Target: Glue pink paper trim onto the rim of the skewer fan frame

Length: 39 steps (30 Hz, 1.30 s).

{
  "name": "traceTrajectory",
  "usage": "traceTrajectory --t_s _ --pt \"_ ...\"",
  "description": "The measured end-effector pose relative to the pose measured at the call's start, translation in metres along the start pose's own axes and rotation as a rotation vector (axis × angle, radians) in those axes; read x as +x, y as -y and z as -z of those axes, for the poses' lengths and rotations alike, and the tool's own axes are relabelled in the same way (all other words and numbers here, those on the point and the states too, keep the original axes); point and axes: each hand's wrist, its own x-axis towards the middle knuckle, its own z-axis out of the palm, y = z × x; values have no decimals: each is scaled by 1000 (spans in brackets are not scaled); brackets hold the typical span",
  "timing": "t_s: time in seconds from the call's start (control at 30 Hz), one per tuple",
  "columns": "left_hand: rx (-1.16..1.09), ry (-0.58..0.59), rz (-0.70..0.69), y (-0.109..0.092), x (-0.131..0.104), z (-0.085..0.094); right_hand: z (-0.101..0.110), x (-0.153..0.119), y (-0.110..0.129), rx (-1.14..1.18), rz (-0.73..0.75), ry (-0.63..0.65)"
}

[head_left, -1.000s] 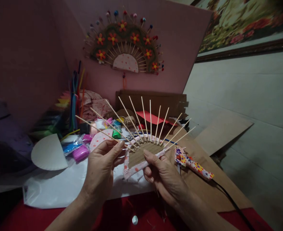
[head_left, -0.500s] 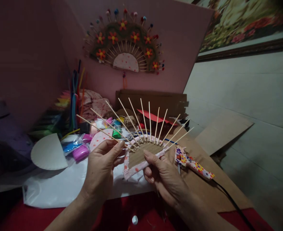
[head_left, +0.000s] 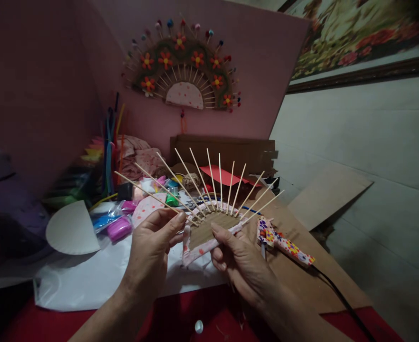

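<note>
A half-round cardboard piece (head_left: pixel 209 230) with a spotted fabric edge is held up in front of me, with several thin wooden sticks (head_left: pixel 220 183) fanning from its curved side. My left hand (head_left: pixel 157 242) pinches the leftmost stick (head_left: pixel 141 188) near its base, at the left corner of the piece. My right hand (head_left: pixel 241 256) grips the straight lower edge, its thumb on the bare cardboard face. To the right, a flower-patterned glue gun (head_left: pixel 287 244) lies on brown cardboard (head_left: pixel 323 280).
Behind are pink and blue clay packets (head_left: pixel 119 229), a pale half disc (head_left: pixel 72 228), pipe cleaners (head_left: pixel 109 147) and red paper (head_left: pixel 223 175). A finished flowered fan (head_left: pixel 184 95) hangs on a pink board. A small white object (head_left: pixel 199 326) sits on red cloth.
The view has shifted slightly. Both hands keep nearly the same hold on the piece and the leftmost stick.
</note>
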Motion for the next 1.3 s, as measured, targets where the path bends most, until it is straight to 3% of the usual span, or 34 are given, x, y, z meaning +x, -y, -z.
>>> traceTrajectory --t_s 0.77,1.3 --pt "4 52 -36 -1 -4 2 -3 -2 0 -2 -44 -58" --pt "4 48 -45 0 -4 2 -3 -2 0 -30 -11 -16"
